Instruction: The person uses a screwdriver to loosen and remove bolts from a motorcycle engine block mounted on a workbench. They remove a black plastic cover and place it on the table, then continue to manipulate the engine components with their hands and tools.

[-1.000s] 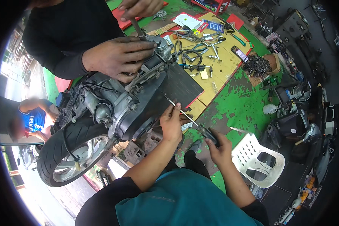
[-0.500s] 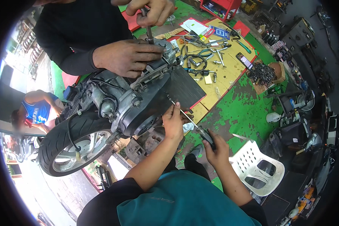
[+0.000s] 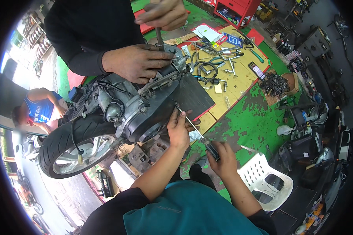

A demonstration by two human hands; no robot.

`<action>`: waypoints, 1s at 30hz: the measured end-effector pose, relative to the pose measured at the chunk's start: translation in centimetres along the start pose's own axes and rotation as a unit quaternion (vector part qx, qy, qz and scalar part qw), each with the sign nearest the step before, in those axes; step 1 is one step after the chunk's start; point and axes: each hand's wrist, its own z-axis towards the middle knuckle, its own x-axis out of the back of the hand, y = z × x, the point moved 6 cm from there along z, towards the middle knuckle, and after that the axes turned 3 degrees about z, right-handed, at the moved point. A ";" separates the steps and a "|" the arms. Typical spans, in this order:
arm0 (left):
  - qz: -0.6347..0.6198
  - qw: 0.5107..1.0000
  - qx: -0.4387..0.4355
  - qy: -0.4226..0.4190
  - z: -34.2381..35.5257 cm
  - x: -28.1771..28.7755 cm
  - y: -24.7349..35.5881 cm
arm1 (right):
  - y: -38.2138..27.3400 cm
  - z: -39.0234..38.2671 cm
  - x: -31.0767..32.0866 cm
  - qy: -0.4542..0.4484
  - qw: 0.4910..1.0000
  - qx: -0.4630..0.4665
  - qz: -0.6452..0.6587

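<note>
Fingers of my left grip (image 3: 179, 131) are now sitting nearer the tip of the screwdriver (image 3: 211, 150) than they were a second ago, and the co-worker's upper hand (image 3: 168, 15) is holding its long tool (image 3: 159, 37) straighter up than it was. With my right grip (image 3: 224, 158) I am wrapping the dark handle, fingers curling firmly over it. With my left I am pinching the thin shaft close to its far end, thumb and forefinger bunching there, the other fingers reaching past the shaft to the right. So the screwdriver is lying slantwise between my two grips: handle low and right, inside my right palm, shaft running up and left, tip poking just past my left fingertips. That tip is showing against the black engine cover (image 3: 155, 114); whether it is touching, I cannot tell. Above my left grip, a black panel (image 3: 196, 96) is lying at the edge of the yellow worktop (image 3: 239, 84), which is carrying scattered tools. The co-worker's lower hand (image 3: 139, 62) is resting at the top of the engine (image 3: 113, 111), well apart from mine, and a tyre (image 3: 53, 150) is standing off to the left.
</note>
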 end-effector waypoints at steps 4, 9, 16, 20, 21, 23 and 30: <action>0.011 1.000 0.021 -0.015 -0.4 0.1 0.0 | -0.4 -0.1 -1.0 -0.047 0.998 -0.010 -0.047; 0.353 0.926 -0.003 -0.134 -7.5 0.7 4.2 | -0.8 0.6 -0.1 -0.041 0.997 0.005 -0.059; 0.776 0.497 -0.387 0.000 -6.9 -4.2 24.8 | 0.1 0.6 -0.9 -0.051 0.996 -0.067 0.027; 0.825 0.482 -0.293 0.007 -5.1 -3.3 22.0 | 0.9 0.6 -1.6 -0.048 0.976 -0.111 0.180; 0.829 0.476 -0.294 0.017 -4.8 -2.9 21.6 | 1.8 0.3 -2.2 -0.047 0.954 -0.162 0.249; 0.831 0.467 -0.302 0.024 -4.5 -2.7 21.1 | 3.3 -0.7 -4.1 -0.042 0.885 -0.259 0.385; 0.818 0.458 -0.347 0.031 -4.4 -3.2 20.8 | 4.4 -1.9 -6.2 -0.207 0.395 -0.500 0.743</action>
